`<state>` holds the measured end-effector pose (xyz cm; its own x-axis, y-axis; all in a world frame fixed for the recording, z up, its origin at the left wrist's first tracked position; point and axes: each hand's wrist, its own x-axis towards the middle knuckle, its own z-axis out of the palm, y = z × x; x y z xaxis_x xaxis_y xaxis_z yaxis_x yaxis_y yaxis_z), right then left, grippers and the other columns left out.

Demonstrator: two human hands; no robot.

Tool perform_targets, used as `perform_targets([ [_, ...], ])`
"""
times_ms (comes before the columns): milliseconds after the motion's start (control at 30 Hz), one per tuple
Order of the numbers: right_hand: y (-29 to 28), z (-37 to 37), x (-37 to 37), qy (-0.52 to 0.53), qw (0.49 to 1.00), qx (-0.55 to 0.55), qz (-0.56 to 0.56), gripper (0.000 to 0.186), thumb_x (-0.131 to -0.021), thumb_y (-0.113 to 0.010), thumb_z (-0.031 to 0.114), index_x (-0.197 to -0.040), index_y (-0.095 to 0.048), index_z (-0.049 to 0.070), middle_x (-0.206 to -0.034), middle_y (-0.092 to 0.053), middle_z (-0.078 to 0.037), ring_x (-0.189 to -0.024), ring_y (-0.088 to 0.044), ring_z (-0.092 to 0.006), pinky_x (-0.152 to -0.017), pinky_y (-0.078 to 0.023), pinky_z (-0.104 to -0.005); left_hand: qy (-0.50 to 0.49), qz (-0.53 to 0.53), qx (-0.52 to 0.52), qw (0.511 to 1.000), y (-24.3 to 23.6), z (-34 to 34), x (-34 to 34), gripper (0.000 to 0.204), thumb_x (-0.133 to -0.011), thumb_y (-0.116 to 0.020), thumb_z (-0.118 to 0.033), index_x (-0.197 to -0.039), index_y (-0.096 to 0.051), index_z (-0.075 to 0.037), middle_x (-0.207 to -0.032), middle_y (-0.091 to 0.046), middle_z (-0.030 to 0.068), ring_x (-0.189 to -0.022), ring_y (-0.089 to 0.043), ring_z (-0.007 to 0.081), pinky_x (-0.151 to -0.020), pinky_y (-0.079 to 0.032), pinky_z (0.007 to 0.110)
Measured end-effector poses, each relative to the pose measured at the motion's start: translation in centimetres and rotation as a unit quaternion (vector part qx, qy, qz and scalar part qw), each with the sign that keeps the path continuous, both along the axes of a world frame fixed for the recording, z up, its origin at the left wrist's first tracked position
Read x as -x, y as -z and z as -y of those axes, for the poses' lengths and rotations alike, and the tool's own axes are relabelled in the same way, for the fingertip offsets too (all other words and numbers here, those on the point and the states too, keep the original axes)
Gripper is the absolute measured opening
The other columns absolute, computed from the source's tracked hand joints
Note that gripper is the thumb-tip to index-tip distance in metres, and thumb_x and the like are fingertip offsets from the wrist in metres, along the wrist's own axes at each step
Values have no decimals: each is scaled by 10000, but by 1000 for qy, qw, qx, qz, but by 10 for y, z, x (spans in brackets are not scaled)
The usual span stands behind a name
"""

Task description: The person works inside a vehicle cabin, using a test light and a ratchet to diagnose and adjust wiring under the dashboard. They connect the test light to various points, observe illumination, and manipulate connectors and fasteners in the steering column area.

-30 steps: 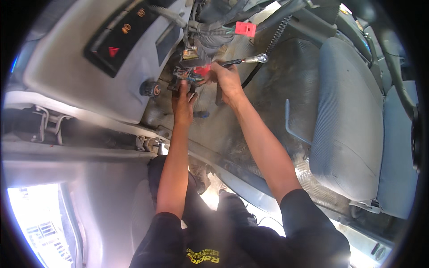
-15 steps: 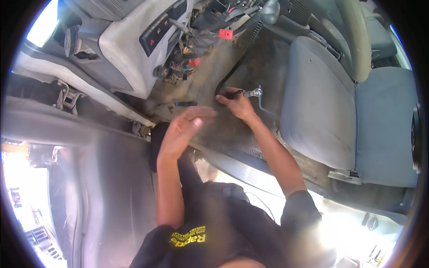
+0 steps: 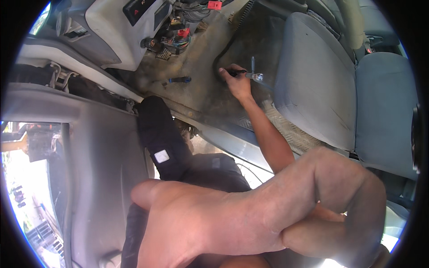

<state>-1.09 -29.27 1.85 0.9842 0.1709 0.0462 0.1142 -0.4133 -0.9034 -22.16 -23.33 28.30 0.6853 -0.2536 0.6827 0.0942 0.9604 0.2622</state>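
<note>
On the right side of the footwell, my right hand [image 3: 237,81] is closed around what looks like an air blow gun [image 3: 254,76] with a silver metal body and a thin bent tube. A black coiled hose [image 3: 230,43] runs from that hand up toward the dashboard. My left arm crosses close below the camera, and my left hand [image 3: 321,183] looms large at the lower right. Its fingers are bent and cupped, thumb apart from them, with nothing seen in the grasp; the fingertips are blurred. A screwdriver-like tool with a blue and black handle [image 3: 179,80] lies on the floor, left of my right hand.
The grey seat [image 3: 315,85] stands right of the dusty footwell floor [image 3: 199,67]. Loose wiring with connectors [image 3: 178,41] hangs under the dashboard panel [image 3: 107,31]. At left is the open door [image 3: 105,156]. My dark-trousered leg [image 3: 163,138] is beside the sill.
My left hand has gone from above the floor to close under the camera at the lower right. My right hand still grips the blow gun, whose metal end has turned. The view has shifted.
</note>
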Motion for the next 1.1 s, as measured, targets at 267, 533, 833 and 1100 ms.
perform_targets([
  [267,-4,-5,14,-22,998,0,56,322,-940,-797,343,-1035,-781,35,-964,-797,-159,-919,-767,-297,-871,-582,-400,-7,-4,-22,1000,9,1,13,743,-880,-833,-475,-1367,-562,17,-1279,-714,220,-1201,-687,397,-1096,-508,522],
  [533,-15,-14,13,-60,995,29,77,289,-935,-807,314,-1048,-775,50,-968,-782,-166,-884,-751,-338,-814,-570,-425,-128,19,-179,975,9,-42,13,708,-851,-884,-398,-1354,-569,-11,-1283,-731,208,-1179,-701,382,-1091,-516,515],
  [833,-16,-8,20,-46,991,22,122,256,-956,-800,272,-1093,-770,58,-972,-776,-162,-836,-735,-314,-771,-561,-396,-543,-98,-737,391,136,-168,5,440,-945,-818,-208,-1329,-658,-65,-1222,-770,144,-1145,-722,324,-1083,-505,447],
  [1100,-15,-10,25,-59,988,27,142,222,-1016,-745,246,-1091,-706,40,-984,-753,-175,-888,-742,-355,-794,-564,-419,-572,-234,-637,460,272,-181,38,351,-1008,-723,-70,-1342,-631,-9,-1200,-788,143,-1009,-755,217,-957,-558,367],
])
